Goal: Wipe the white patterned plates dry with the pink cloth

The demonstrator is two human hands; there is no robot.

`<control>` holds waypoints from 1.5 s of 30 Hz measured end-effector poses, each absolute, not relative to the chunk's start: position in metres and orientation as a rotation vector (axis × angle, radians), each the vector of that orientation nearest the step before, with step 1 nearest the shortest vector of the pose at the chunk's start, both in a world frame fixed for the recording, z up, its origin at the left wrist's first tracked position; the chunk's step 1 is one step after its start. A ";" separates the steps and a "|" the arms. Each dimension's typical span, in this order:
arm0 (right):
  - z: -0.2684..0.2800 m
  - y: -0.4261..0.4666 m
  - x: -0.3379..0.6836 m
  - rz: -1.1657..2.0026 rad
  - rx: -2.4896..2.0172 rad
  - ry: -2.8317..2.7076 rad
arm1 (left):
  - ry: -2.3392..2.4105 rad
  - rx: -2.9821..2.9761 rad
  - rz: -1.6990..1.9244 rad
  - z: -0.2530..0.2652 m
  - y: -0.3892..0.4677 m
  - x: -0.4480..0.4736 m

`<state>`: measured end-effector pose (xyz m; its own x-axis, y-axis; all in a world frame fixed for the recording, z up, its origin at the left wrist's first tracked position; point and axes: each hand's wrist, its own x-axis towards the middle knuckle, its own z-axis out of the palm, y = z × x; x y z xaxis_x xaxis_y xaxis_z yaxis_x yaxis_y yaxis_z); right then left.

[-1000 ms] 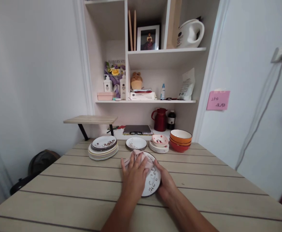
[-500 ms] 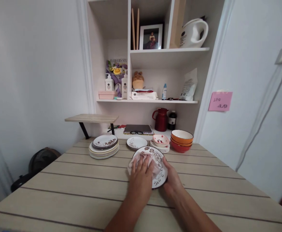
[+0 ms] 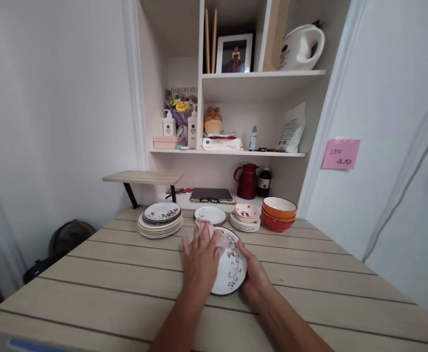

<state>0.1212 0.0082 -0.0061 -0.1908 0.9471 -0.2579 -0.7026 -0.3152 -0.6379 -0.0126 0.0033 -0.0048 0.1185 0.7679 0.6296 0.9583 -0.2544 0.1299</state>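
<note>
A white plate [image 3: 230, 271] with a dark rim and brown floral pattern is tilted towards me above the near middle of the table. My right hand [image 3: 255, 277] grips its right edge, thumb on the face and the other fingers hidden behind. Against the plate's upper left, my left hand [image 3: 200, 261] presses a pale pink cloth [image 3: 221, 240], fingers somewhat spread over it. Part of the cloth bunches up beyond the fingertips. The left hand and cloth cover the plate's left side.
Behind are a tall plate stack [image 3: 160, 227], a lower stack of patterned plates [image 3: 210, 214], small dishes [image 3: 246, 217] and orange and red bowls [image 3: 279, 212]. A small raised wooden shelf [image 3: 142, 177] stands at the back left. Beyond it, a red jug [image 3: 247, 182] sits in the shelving.
My left hand has slid the cloth left and slightly outward over the plate's edge. The plate and my right hand have shifted a little left, and the camera view has moved slightly.
</note>
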 end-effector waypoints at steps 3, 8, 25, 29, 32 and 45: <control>-0.005 0.008 0.122 1.761 -0.778 -0.429 | -1.860 -1.932 -0.885 -0.004 0.008 -0.023; -0.006 0.011 0.127 1.688 -0.789 -0.379 | -1.915 -1.898 -0.891 -0.007 0.008 -0.024; -0.004 0.015 0.139 1.648 -0.709 -0.386 | -1.504 -2.271 -0.942 -0.014 -0.005 0.006; -0.003 0.013 0.140 1.719 -0.713 -0.379 | -1.299 -2.401 -0.868 -0.019 -0.012 0.016; -0.003 0.012 0.141 1.771 -0.757 -0.359 | -1.132 -2.518 -0.796 -0.018 -0.017 0.019; -0.002 0.008 0.128 1.825 -0.676 -0.483 | -1.193 -2.495 -0.788 -0.012 -0.002 0.001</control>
<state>0.1276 0.0080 -0.0015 -0.2591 0.9410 -0.2176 -0.7101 -0.3383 -0.6175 0.0011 -0.0019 -0.0117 0.5141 0.6353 0.5763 0.7794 -0.6266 -0.0045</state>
